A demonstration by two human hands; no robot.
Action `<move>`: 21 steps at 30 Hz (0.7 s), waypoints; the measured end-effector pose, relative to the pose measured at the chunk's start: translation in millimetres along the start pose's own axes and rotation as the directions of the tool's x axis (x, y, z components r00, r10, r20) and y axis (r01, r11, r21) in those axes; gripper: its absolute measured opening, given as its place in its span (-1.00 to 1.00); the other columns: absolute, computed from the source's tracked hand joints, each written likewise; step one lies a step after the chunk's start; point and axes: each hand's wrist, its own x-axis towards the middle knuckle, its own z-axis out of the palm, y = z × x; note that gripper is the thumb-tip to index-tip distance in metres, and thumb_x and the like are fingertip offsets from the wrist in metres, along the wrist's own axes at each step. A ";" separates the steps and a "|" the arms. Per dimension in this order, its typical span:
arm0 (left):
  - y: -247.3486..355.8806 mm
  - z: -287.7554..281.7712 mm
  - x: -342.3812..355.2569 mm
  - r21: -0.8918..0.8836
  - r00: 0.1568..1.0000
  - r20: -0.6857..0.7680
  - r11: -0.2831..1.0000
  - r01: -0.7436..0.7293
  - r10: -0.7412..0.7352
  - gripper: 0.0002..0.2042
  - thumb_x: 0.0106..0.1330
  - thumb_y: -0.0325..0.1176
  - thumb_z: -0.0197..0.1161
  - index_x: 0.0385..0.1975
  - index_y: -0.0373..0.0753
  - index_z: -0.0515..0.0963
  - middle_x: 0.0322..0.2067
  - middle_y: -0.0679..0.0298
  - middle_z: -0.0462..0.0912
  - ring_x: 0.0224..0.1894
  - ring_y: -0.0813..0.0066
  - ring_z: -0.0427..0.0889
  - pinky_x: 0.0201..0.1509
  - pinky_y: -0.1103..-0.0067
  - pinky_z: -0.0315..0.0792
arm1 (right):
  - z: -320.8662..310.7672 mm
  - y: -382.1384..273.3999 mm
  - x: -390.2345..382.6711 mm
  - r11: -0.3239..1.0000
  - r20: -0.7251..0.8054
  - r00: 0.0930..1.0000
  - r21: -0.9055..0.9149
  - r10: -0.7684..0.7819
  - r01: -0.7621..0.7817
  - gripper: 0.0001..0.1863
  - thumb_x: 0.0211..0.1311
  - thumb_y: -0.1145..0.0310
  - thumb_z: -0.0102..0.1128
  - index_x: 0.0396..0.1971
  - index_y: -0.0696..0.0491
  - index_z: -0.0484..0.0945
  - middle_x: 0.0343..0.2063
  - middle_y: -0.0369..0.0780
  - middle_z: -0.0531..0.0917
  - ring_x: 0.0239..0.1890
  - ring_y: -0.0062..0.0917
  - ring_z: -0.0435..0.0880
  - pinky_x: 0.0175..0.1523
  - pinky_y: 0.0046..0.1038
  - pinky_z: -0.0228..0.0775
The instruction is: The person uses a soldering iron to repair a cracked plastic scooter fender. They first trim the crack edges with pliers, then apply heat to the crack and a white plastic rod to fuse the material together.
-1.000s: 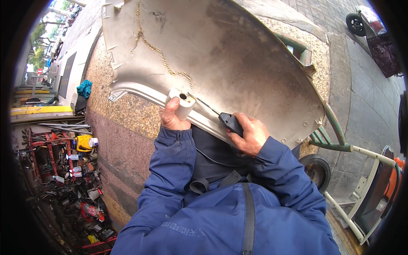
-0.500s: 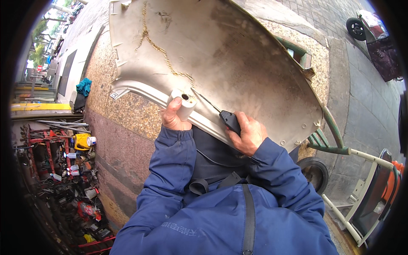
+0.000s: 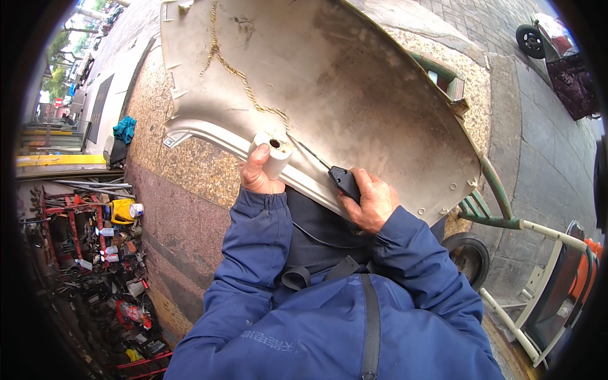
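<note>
A large curved off-white plastic panel (image 3: pixel 373 120) lies across my lap, its dirty inner side up. A rough yellowish bead (image 3: pixel 244 82) runs along a branching crack in it, ending near a hollow white post (image 3: pixel 279 159) at the near edge. My left hand (image 3: pixel 259 175) grips this post, thumb on its side and the other fingers hidden beneath. My right hand (image 3: pixel 372 201) is closed round the black handle of a soldering iron (image 3: pixel 344 182). Its thin metal shaft points up and left, the tip at the lower end of the bead, beside the post.
A red rack (image 3: pixel 69 221) full of tools and parts stands at the left, with a yellow container (image 3: pixel 121 211) on it. Behind the panel shows a green-framed chair (image 3: pixel 500 190). A tyre (image 3: pixel 468 259) and a pale metal frame (image 3: pixel 538 285) are at the right.
The panel has shifted very slightly left. The soldering iron's handle has moved a touch right and down, its tip still by the post. Both hands keep their hold.
</note>
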 end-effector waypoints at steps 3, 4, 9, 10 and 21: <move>-0.4 -1.1 0.1 -0.002 1.000 0.013 1.000 -0.004 0.004 -0.53 0.13 -0.34 0.40 0.06 -0.33 0.53 -0.07 0.13 0.68 0.00 0.19 0.68 0.18 0.28 0.58 | -0.4 -0.2 0.0 1.000 0.016 1.000 0.004 0.015 -0.015 -0.53 0.25 0.19 0.30 0.09 0.05 0.46 -0.26 0.08 0.69 -0.23 0.07 0.71 -0.11 -0.04 0.55; -0.4 -1.3 -0.1 0.000 1.000 0.017 1.000 -0.006 0.006 -0.53 0.13 -0.34 0.39 0.06 -0.33 0.53 -0.07 0.13 0.68 0.00 0.19 0.68 0.18 0.28 0.58 | -0.6 -0.1 0.1 1.000 0.021 1.000 0.006 0.017 -0.017 -0.53 0.25 0.19 0.30 0.10 0.05 0.46 -0.26 0.08 0.69 -0.22 0.06 0.71 -0.10 -0.05 0.55; -1.0 -1.7 0.4 -0.017 1.000 0.013 1.000 0.002 -0.002 -0.53 0.14 -0.34 0.39 0.07 -0.33 0.53 -0.06 0.13 0.68 0.01 0.18 0.68 0.19 0.29 0.57 | -0.9 0.0 -0.2 1.000 0.027 0.999 0.007 0.021 -0.021 -0.52 0.26 0.19 0.29 0.11 0.05 0.45 -0.25 0.08 0.69 -0.22 0.06 0.71 -0.10 -0.05 0.55; -1.1 -1.7 0.6 -0.011 1.000 0.013 1.000 0.001 -0.001 -0.53 0.14 -0.34 0.39 0.08 -0.33 0.53 -0.06 0.12 0.68 0.01 0.18 0.68 0.19 0.29 0.57 | -0.9 0.1 -0.2 1.000 0.025 1.000 0.010 0.019 -0.019 -0.52 0.26 0.19 0.29 0.11 0.05 0.46 -0.25 0.08 0.69 -0.21 0.06 0.71 -0.10 -0.05 0.55; -0.6 -0.5 0.0 0.008 1.000 -0.008 1.000 0.002 -0.002 -0.52 0.13 -0.33 0.40 0.08 -0.33 0.53 -0.06 0.13 0.68 0.01 0.18 0.68 0.19 0.29 0.57 | 0.3 1.2 0.2 1.000 0.012 1.000 0.014 0.011 -0.012 -0.54 0.25 0.19 0.30 0.08 0.06 0.47 -0.27 0.08 0.69 -0.23 0.06 0.71 -0.11 -0.04 0.55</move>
